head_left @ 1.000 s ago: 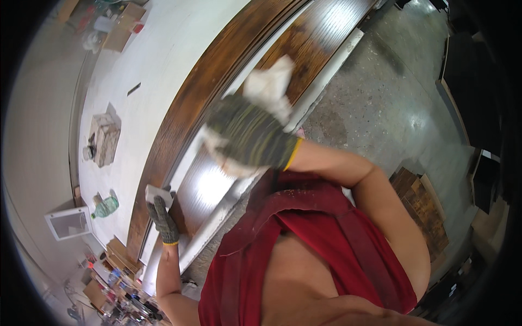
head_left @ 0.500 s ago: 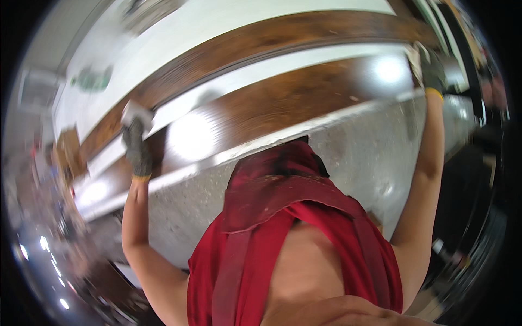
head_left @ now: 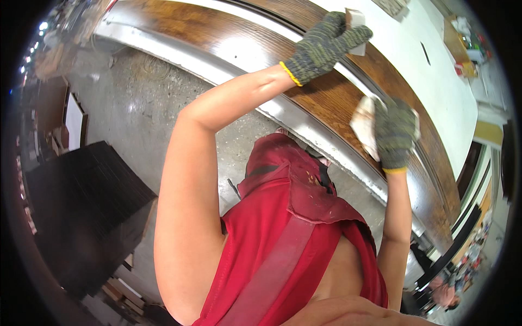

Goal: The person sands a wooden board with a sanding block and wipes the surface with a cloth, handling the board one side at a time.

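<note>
Two long brown wood-grain boards lie side by side on a white-topped bench: the near board (head_left: pixel 331 103) and the far board (head_left: pixel 380 70). My left hand (head_left: pixel 321 49), in a dark green knitted glove with a yellow cuff, is closed around a small pale block (head_left: pixel 356 19) with a brown side. It is over the far board. My right hand (head_left: pixel 397 133), gloved the same way, presses a bunched white cloth (head_left: pixel 363 124) onto the boards to the right. Its fingers partly cover the cloth.
A dark stack of sheets (head_left: pixel 87 206) stands on the concrete floor (head_left: pixel 136 108) at the left. The bench's pale front edge (head_left: pixel 261 106) runs between me and the boards. Beyond lie a cardboard box (head_left: pixel 454 41) and a thin dark strip (head_left: pixel 425 53). A person (head_left: pixel 443 293) is at the lower right.
My view has swung round along the bench. My hands, far apart before at either end of the near board, are now close together, the left still with its block, the right with the cloth.
</note>
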